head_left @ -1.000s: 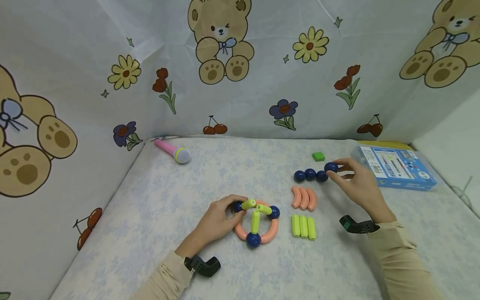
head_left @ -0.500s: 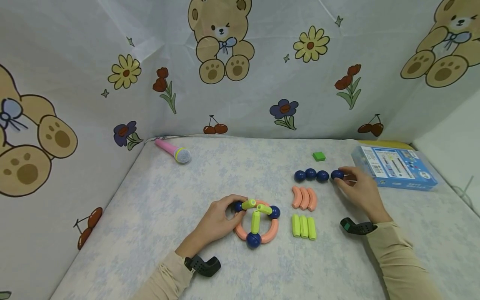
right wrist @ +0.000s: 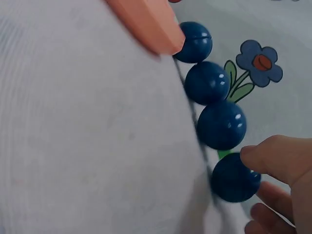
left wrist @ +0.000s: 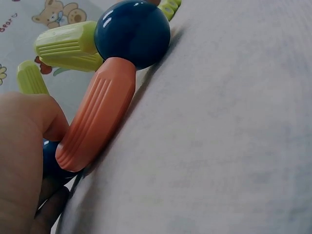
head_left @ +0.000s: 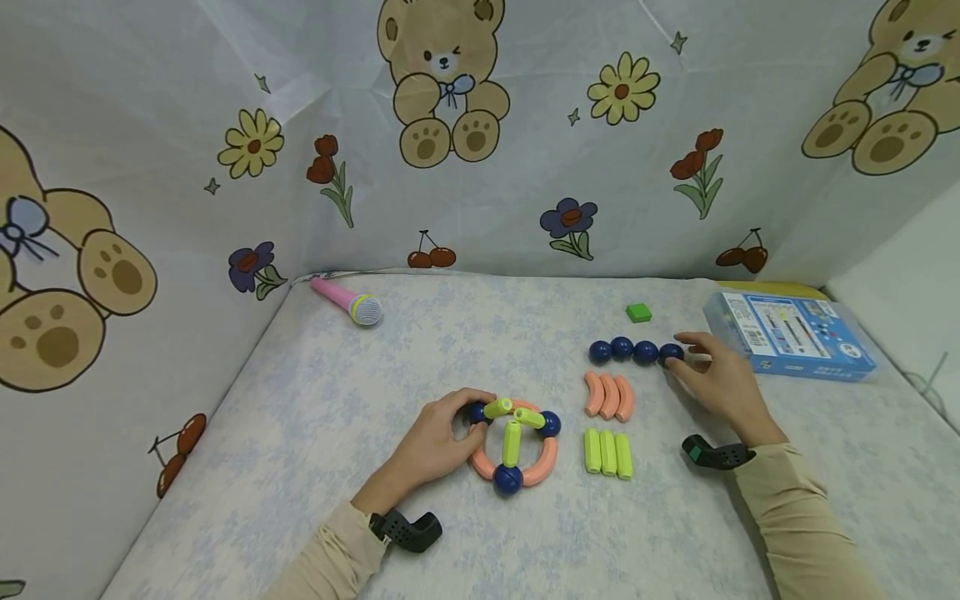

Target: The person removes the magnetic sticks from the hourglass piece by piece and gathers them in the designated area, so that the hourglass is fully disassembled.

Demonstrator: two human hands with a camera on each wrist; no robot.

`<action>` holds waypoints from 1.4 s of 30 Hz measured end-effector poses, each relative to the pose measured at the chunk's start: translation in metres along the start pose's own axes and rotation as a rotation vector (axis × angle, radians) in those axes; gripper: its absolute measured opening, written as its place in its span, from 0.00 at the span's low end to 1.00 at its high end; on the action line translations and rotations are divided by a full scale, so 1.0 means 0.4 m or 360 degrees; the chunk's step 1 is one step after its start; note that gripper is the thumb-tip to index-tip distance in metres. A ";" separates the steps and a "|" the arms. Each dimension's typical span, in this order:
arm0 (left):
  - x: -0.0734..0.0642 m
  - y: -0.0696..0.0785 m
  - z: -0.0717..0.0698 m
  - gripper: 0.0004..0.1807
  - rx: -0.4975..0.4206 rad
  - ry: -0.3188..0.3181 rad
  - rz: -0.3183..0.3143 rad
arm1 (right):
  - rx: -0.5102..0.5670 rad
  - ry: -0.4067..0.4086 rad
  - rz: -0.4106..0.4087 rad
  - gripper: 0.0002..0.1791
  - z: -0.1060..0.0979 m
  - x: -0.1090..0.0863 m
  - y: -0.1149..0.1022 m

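My left hand (head_left: 431, 442) pinches a dark blue ball (head_left: 477, 413) on the left of a ring on the table. This ring joins several curved orange rods (head_left: 539, 463) with dark blue balls (head_left: 507, 480), and yellow-green sticks (head_left: 511, 444) rise from the balls, leaning inward. At the right, my right hand (head_left: 716, 375) is at the end ball (head_left: 671, 355) of a row of dark blue balls (head_left: 622, 348). In the right wrist view the thumb (right wrist: 265, 158) overlaps the top of that ball, with the other fingers loosely bent beside it.
Three orange curved rods (head_left: 608, 396) and three yellow-green sticks (head_left: 608, 454) lie between the hands. Behind the ball row is a green block (head_left: 638, 312). A blue box (head_left: 795, 336) stands back right; a pink toy microphone (head_left: 347, 302) lies back left. A printed cloth (head_left: 480, 208) hangs behind.
My right hand has lowered its blue ball to the right end of the row, and its fingers have loosened around it. The left hand has stayed at the ring.
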State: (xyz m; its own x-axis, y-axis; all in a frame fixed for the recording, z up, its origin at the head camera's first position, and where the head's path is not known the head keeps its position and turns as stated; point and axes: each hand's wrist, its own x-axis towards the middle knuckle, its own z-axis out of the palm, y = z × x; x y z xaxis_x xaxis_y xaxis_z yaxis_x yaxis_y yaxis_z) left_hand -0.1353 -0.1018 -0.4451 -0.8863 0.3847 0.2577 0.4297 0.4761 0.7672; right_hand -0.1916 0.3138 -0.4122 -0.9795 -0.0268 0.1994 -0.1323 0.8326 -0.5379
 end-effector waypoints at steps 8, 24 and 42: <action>-0.001 0.001 0.000 0.20 0.0030 0.0013 -0.0007 | 0.0015 0.0228 -0.0346 0.22 -0.011 0.004 -0.079; 0.008 -0.012 -0.001 0.17 -0.0061 0.0100 0.0020 | 0.0254 -0.0162 -0.1029 0.18 0.074 -0.053 -0.285; 0.006 -0.007 -0.003 0.18 -0.0002 0.0076 0.0029 | 0.0300 -0.0545 -0.1104 0.21 0.134 -0.098 -0.343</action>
State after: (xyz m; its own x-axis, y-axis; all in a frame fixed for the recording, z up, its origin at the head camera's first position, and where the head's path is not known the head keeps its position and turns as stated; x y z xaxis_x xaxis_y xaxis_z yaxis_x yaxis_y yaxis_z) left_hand -0.1386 -0.1031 -0.4459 -0.8857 0.3549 0.2993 0.4456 0.4686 0.7628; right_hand -0.1433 0.1710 -0.3899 -0.6522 -0.6990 0.2933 -0.7227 0.4566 -0.5188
